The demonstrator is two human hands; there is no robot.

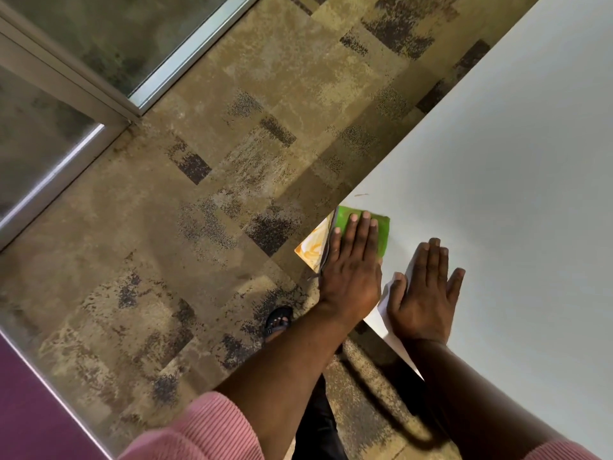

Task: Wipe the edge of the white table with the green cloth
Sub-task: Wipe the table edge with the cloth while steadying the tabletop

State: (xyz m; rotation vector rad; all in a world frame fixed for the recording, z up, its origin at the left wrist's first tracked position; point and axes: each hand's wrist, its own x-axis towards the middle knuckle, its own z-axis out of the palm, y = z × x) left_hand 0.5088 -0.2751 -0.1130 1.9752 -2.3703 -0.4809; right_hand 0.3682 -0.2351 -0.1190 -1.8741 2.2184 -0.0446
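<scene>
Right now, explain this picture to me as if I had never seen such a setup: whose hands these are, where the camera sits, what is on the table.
There is no machine here. A person wears a camera on the head, so the single picture looks down over their own arms, tilted. The left hand lies flat with fingers straight on the green cloth, pressing it at the edge of the white table; part of the cloth hangs over the edge, showing a yellowish-white underside. It is a flat press, not a closed grip. The right hand rests open on the tabletop beside it, holding nothing. A small speck lies just beyond the cloth. Below are patterned carpet, a sandalled foot and pink sleeves.
</scene>
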